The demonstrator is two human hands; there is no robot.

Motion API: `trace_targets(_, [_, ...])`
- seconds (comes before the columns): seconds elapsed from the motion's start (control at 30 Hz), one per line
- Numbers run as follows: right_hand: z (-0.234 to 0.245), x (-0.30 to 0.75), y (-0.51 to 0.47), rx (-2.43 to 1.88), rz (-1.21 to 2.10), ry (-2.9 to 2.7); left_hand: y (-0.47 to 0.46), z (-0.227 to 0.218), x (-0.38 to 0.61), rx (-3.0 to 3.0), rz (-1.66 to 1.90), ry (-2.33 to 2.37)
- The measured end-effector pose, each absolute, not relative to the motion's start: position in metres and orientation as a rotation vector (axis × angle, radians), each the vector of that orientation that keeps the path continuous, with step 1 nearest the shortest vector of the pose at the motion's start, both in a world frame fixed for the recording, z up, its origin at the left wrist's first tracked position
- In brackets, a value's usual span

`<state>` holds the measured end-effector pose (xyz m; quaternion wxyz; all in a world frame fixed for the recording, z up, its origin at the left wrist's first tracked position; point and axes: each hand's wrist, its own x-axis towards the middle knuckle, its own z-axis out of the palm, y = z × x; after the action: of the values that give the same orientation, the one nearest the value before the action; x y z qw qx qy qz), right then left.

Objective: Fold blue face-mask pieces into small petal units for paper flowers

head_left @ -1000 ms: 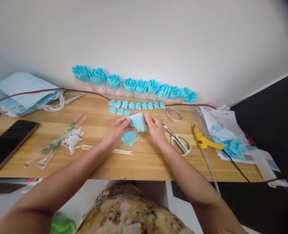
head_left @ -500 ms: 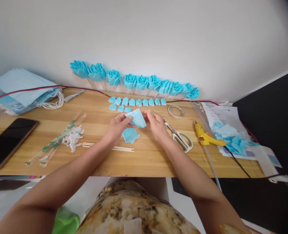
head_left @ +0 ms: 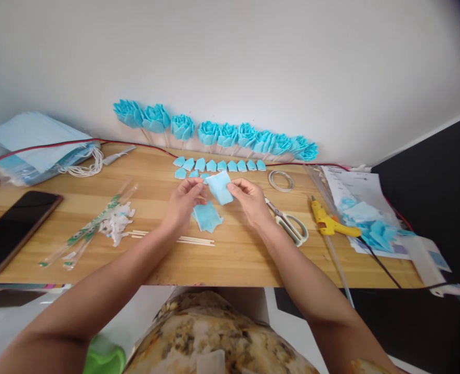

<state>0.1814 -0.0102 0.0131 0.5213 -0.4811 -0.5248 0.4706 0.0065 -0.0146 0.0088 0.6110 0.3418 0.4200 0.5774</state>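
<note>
A light-blue square of soft fabric (head_left: 219, 187) is pinched between the thumb and fingers of my right hand (head_left: 249, 200), raised over the table. My left hand (head_left: 185, 202) is close to the square's left edge, fingers loosely curled and apart, with nothing visible in them. Below the hands, more blue fabric pieces (head_left: 207, 217) lie on the wood. Just behind, small folded blue petals (head_left: 211, 165) are set out in rows, a few partly covered by the left hand and the square.
Blue fabric flowers (head_left: 182, 127) on sticks lean along the wall. Scissors (head_left: 292, 226), a wire coil (head_left: 281, 181) and a yellow glue gun (head_left: 329, 221) lie right. Thin sticks (head_left: 193, 240), white scraps (head_left: 117, 223), a phone (head_left: 17, 228) and stacked blue sheets (head_left: 43, 137) lie left.
The fabric square has passed from my left hand's pinch to my right hand, whose thumb now presses on it. My left fingers have drawn back slightly to the left.
</note>
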Motion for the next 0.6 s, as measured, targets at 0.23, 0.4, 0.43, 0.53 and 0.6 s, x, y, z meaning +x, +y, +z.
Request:
trace_targets(0.23, [0.012,0.181,-0.014,-1.162,1.083,-1.3,-0.026,0.019,0.009,1.048,1.33,0.94])
trace_targets(0.4, [0.017,0.179,-0.022,-1.053,1.182,-1.448,-0.026,0.015,0.012,0.917,1.11,0.743])
trace_targets(0.43, [0.019,0.18,-0.023,-1.023,1.218,-1.456,-0.024,0.013,0.012,0.862,1.106,0.729])
trace_targets(0.53, [0.026,0.185,-0.023,-1.003,1.189,-1.387,-0.017,0.006,0.01,0.727,1.134,0.772])
trace_targets(0.6, [0.029,0.19,-0.02,-1.045,1.047,-1.34,-0.014,0.003,0.009,0.707,1.153,0.829])
